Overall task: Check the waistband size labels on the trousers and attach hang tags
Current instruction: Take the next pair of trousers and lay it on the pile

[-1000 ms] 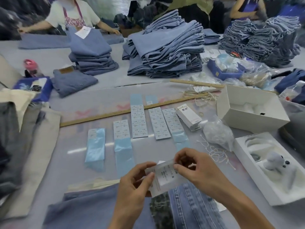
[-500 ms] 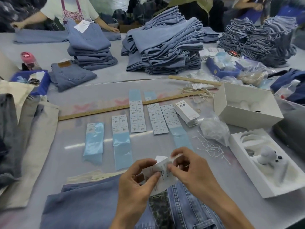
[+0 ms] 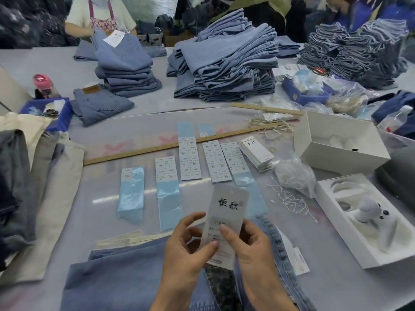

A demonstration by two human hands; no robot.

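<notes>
White card is what you hold: the hang tag (image 3: 226, 221) stands upright between both your hands, over the near edge of the counter (image 3: 112, 221). Your left hand (image 3: 186, 250) pinches its lower left side, thumb on the face. Your right hand (image 3: 249, 245) pinches the lower right, thumb tip pressed on the printed size text. Beneath your hands, blue denim trousers (image 3: 125, 274) lie flat at the near edge. Further in, sticker sheets (image 3: 188, 161) lie in a row beside a wooden ruler (image 3: 179, 143). A stack of tags (image 3: 257, 153) sits right of them, with loose strings (image 3: 289, 198) nearby. Folded jeans piles (image 3: 224, 61) fill the far edge.
</notes>
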